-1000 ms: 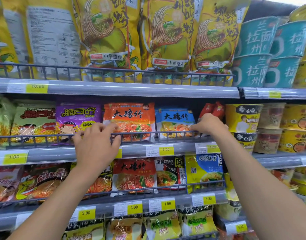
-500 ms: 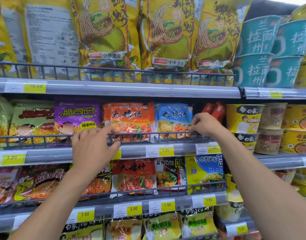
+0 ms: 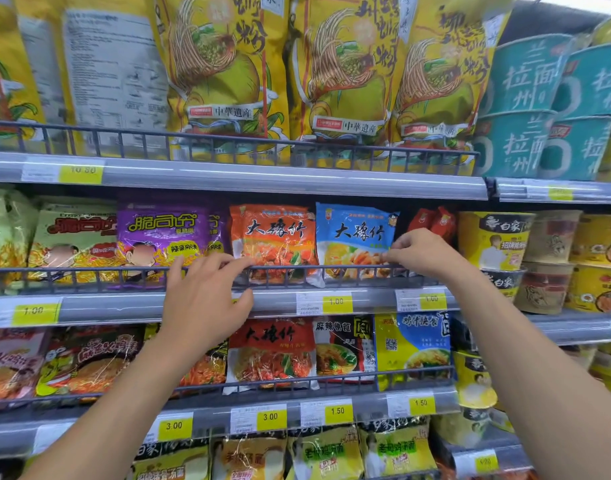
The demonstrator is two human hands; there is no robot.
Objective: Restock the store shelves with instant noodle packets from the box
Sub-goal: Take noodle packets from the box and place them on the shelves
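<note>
Blue noodle packet [image 3: 355, 242] upright behind middle-shelf rail [image 3: 89, 271] | right hand [image 3: 423, 252] grip pinching its right edge, nearer | left hand [image 3: 207, 299] fingers spread, empty, over rail by orange packet [image 3: 273, 244]

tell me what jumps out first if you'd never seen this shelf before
Two bare hands meet at the middle shelf's wire rail: the left hand rests over the rail below the orange packet, and the right hand pinches the edge of the blue packet. Above them, tall yellow noodle bags fill the top shelf, with teal bowls stacked at the right.
</note>
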